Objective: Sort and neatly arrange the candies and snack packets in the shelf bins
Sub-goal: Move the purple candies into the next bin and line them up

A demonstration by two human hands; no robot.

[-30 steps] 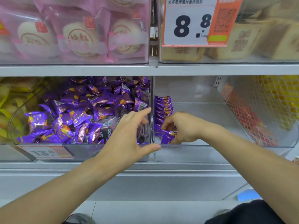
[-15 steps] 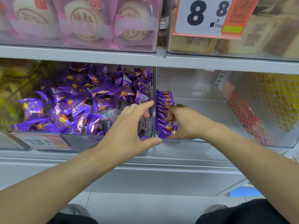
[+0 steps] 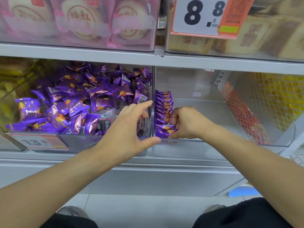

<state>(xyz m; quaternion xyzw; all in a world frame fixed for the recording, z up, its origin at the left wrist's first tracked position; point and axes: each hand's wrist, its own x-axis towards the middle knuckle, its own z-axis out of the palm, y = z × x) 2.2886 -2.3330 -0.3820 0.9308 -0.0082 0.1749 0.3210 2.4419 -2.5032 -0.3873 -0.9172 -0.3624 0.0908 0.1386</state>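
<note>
Two clear shelf bins sit side by side on the middle shelf [image 3: 148,60]. The left bin [image 3: 79,142] is heaped with loose purple candy packets [image 3: 74,102], a few dark packets [image 3: 107,122] mixed in near its front right corner, and an orange price tag [image 3: 39,142] is fixed to its front wall. The left hand [image 3: 126,129] reaches over that bin's front right corner, its grip open: the forefinger points toward the wall between the bins, the thumb lies along the front rim, and it holds nothing that can be seen. Just right of the wall, in the right bin [image 3: 197,150], a neat row of purple packets [image 3: 163,107] stands on edge against the bin's left wall, running from front to back. The right hand [image 3: 187,124] rests at the near end of that row, fingers curled in a closed grip on the front packets [image 3: 166,130]. The bin floor to the right of the row is bare plastic. Through its right wall, red and yellow goods show behind mesh [image 3: 263,109]. On the shelf above, pink-wrapped round cakes [image 3: 79,18] lie at left, a white and orange price card [image 3: 204,15] hangs at right.
</note>
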